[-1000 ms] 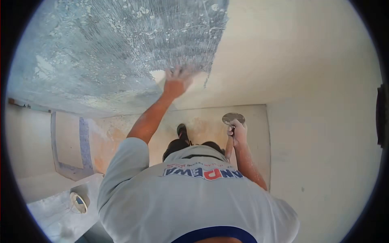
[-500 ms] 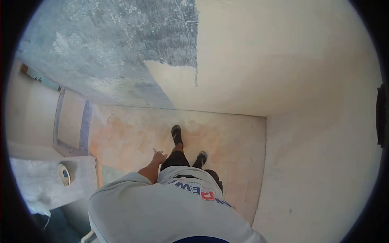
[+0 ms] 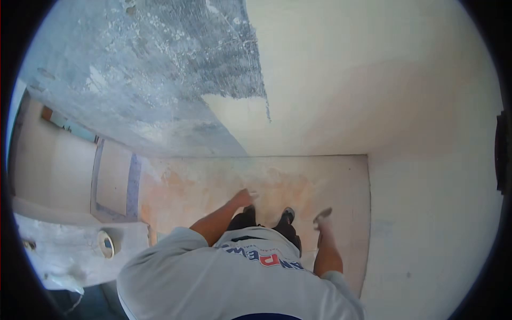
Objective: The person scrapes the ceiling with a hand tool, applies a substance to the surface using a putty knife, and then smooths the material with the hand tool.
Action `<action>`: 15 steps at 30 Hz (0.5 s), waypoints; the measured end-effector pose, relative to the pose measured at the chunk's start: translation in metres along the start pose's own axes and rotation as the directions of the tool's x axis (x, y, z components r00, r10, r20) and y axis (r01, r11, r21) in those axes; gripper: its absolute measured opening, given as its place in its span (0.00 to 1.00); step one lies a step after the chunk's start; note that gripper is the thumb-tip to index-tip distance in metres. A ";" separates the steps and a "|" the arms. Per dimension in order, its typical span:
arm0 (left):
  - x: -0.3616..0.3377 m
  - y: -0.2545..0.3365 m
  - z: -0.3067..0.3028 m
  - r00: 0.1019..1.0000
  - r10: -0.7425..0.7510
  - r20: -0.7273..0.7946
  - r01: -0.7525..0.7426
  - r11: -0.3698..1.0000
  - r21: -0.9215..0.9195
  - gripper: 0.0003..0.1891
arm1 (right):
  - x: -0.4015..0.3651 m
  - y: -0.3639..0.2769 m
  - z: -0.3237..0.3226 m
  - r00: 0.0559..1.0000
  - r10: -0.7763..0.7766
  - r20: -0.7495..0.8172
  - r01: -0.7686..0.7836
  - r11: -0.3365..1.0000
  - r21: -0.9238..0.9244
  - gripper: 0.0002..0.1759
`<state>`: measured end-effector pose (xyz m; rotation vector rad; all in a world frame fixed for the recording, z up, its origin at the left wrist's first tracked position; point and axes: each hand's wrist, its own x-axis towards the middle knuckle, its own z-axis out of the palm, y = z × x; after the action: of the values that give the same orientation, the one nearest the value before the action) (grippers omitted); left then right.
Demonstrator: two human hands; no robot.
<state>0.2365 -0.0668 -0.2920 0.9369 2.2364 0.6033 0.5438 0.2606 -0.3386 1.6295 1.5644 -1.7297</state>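
Two bare hands low in front of the body, one tool, seen against a blue-grey, white-flecked wall patch.
Below the patch's lower right, the right grip is closed on a dark, flat hand tool, material unclear, held out sideways, presumably to clear the legs. The left grip, below the patch, is blurred; whether open or closed cannot be told.

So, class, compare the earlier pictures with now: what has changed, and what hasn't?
The left hand has left the wall, coming down in front of the body. The right hand still holds the dark tool. The grey patch and round container look unchanged.
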 end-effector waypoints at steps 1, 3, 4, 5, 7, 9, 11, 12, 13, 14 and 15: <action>0.000 0.041 -0.022 1.000 -0.015 0.027 0.017 0.997 -0.081 0.21 | 0.031 -0.028 0.018 0.999 -0.024 -0.037 0.023 0.999 -0.027 0.26; 0.012 0.060 -0.035 0.978 0.182 0.099 -0.181 0.983 -0.020 0.22 | 0.000 -0.108 0.046 0.975 -0.216 -0.058 0.214 0.976 -0.042 0.27; 0.010 0.070 -0.040 0.972 0.203 0.118 -0.202 0.979 -0.016 0.22 | -0.017 -0.138 0.059 0.955 -0.289 -0.064 0.286 0.957 -0.057 0.28; 0.004 0.080 -0.044 0.984 0.169 0.057 -0.160 0.977 -0.144 0.20 | -0.022 -0.158 0.074 0.947 -0.320 -0.041 0.317 0.947 -0.059 0.26; -0.008 0.065 -0.051 0.990 0.138 0.015 -0.129 0.952 -0.278 0.19 | -0.041 -0.188 0.104 0.939 -0.342 -0.034 0.340 0.938 -0.062 0.25; -0.020 0.025 -0.053 0.980 0.194 0.054 -0.146 0.870 -0.470 0.20 | -0.080 -0.210 0.144 0.891 -0.452 -0.030 0.453 0.886 0.100 0.16; -0.050 -0.024 -0.068 0.981 0.073 0.180 0.077 0.708 -0.702 0.24 | -0.107 -0.213 0.192 0.896 -0.442 -0.034 0.441 0.880 0.178 0.13; -0.062 -0.045 -0.076 0.946 -0.025 0.323 0.298 0.457 -0.838 0.27 | -0.119 -0.214 0.212 0.895 -0.446 -0.022 0.437 0.865 0.248 0.11; -0.071 -0.058 -0.091 0.944 -0.011 0.331 0.301 0.448 -0.842 0.27 | -0.133 -0.217 0.233 0.915 -0.397 0.072 0.353 0.874 0.334 0.10; -0.080 -0.070 -0.106 0.941 -0.111 0.319 0.335 0.421 -0.843 0.29 | -0.145 -0.220 0.254 0.920 -0.352 0.170 0.258 0.874 0.411 0.09; -0.087 -0.074 -0.124 0.928 -0.213 0.305 0.367 0.392 -0.844 0.31 | -0.151 -0.224 0.274 0.905 -0.367 0.217 0.278 0.894 0.351 0.10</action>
<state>0.1631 -0.1997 -0.2187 -0.0027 1.4780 1.3088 0.2704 0.0509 -0.1667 1.2150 1.5527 -2.3727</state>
